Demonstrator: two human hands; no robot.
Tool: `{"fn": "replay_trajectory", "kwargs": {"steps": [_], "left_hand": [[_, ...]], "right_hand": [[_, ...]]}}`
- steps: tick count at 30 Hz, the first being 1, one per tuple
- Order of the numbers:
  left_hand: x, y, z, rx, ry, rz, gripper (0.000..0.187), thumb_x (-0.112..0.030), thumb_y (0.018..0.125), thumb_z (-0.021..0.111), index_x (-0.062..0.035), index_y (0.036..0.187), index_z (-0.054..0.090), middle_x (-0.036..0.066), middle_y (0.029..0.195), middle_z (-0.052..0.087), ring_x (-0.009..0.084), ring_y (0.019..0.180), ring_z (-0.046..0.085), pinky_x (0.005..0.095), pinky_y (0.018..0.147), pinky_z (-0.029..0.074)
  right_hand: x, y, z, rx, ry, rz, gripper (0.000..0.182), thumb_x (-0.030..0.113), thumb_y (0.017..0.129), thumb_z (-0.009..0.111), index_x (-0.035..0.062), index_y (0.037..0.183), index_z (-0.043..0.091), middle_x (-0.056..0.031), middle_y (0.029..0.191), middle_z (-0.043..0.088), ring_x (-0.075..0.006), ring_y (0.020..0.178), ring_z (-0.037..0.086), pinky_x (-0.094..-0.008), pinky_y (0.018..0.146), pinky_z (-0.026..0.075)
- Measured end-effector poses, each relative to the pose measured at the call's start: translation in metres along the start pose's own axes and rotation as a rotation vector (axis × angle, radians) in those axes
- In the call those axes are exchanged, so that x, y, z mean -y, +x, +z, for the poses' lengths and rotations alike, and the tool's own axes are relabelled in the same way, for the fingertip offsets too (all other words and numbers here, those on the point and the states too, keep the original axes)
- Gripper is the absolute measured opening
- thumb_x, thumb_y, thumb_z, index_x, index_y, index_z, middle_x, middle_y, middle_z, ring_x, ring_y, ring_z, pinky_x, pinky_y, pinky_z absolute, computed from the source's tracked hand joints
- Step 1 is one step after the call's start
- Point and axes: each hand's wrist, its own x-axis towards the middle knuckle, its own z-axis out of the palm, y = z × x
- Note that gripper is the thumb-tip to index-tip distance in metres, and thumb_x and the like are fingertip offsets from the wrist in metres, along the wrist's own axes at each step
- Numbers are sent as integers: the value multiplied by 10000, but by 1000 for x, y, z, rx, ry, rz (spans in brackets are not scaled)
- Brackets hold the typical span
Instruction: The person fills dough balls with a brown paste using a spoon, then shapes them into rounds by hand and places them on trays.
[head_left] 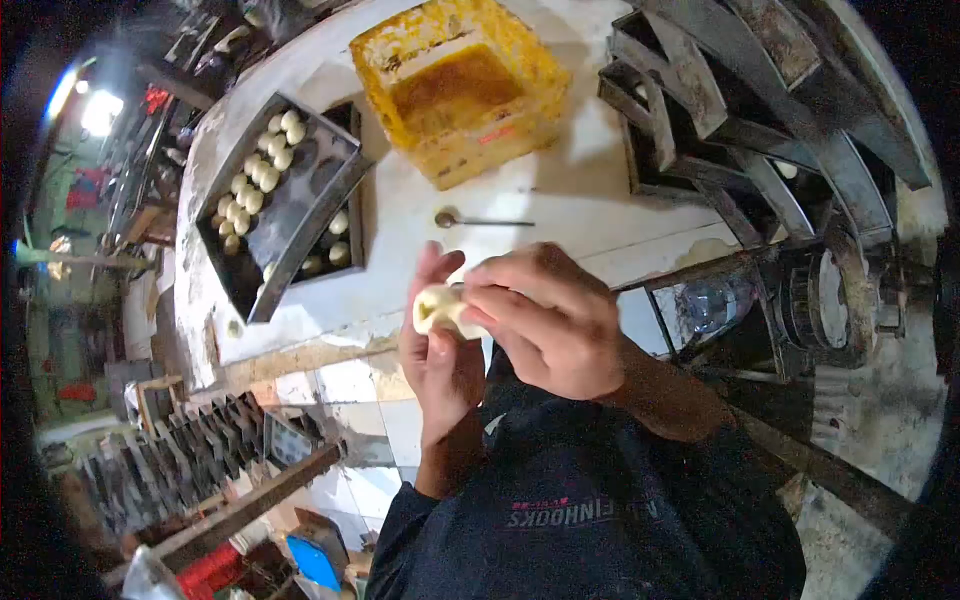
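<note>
A small piece of pale dough (436, 306) with a hollow in it is held between both hands, above the near edge of the white table. My left hand (440, 370) cups it from below, the thumb pressed against its side. From the right, my right hand (550, 320) pinches the dough's edge between thumb and fingers. Just beyond the hands, a spoon (485, 221) lies flat on the table. Farther back stands a yellow tub (480, 150), its walls smeared and an orange-brown filling inside.
On the left, a dark metal tray (230, 275) holds rows of round dough balls (262, 178), partly overlapping another tray. Several empty-looking dark trays (700, 100) are stacked crookedly at the right. Below the table's left side stands a rack of dark metal pieces (190, 460).
</note>
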Motion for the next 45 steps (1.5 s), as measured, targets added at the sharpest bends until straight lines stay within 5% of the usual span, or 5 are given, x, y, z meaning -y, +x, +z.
{"fn": "replay_trajectory", "kwargs": {"steps": [11,21,34,39,45], "left_hand": [[-32,-41,-10,28,1586,607,587,-262,874,598,-54,1375,373,198,1055,550,303,1011,518,427,866,431],[-108,-30,-100,-86,88,269,554,-602,901,459,-74,896,628,89,1007,381,222,961,413,381,873,370],[-123,45,-111,121,211,300,1112,-437,474,936,-52,1346,363,118,1170,415,181,998,466,348,744,495],[-88,84,-84,197,601,649,376,-220,773,784,-52,628,481,52,586,510,192,547,493,341,551,419],[4,82,-25,421,931,-16,268,-225,845,683,-32,976,551,99,894,601,222,870,586,345,736,464]], "right_hand": [[44,-2,-2,170,270,142,311,93,699,787,-21,960,663,-111,877,649,-224,793,660,-290,655,534],[82,51,107,227,359,160,194,91,670,792,37,821,683,-88,828,631,-231,762,643,-332,675,521],[65,47,148,52,447,-13,232,37,766,707,49,995,675,-110,975,682,-248,870,685,-395,798,562],[21,47,105,303,312,135,192,121,816,646,1,966,639,-213,1021,632,-331,967,630,-399,805,521],[9,44,-25,197,-142,-21,333,73,853,565,-16,1173,578,-206,1231,517,-354,1091,558,-434,938,478]]}}
